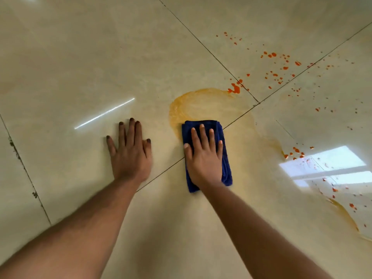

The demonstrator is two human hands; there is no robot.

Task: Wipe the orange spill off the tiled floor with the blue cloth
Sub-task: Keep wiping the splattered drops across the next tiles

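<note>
Cloth: the blue cloth (211, 127) lies folded into a long pad flat on the floor, across a dark grout line near the middle of the tiles in view.
Right hand: the right hand (204, 156) lies on top of the cloth with straight, spread fingers (203, 132), palm down, pressing it to the floor rather than gripping it; the cloth's far end and right edge show past the hand.
Smear: a pale orange smear (181, 103) curves in an arc just beyond the cloth's far end and touches its far left corner; a fainter yellowish film runs from there along the floor towards the right.
Spill: bright orange drops (234, 88) sit at the far tip of the arc, beside the point where four tiles meet, and smaller spatter (271, 55) is scattered over the tiles further back and right; more drops lie near a bright window reflection (326, 168) on the right.
Left hand: the left hand (130, 152) rests flat on bare tile just left of the cloth, apart from it, fingers straight and holding nothing.
Floor: glossy cream tiles (80, 67) with dark grout lines, and a thin white streak of glare (104, 113) beyond the left hand.
</note>
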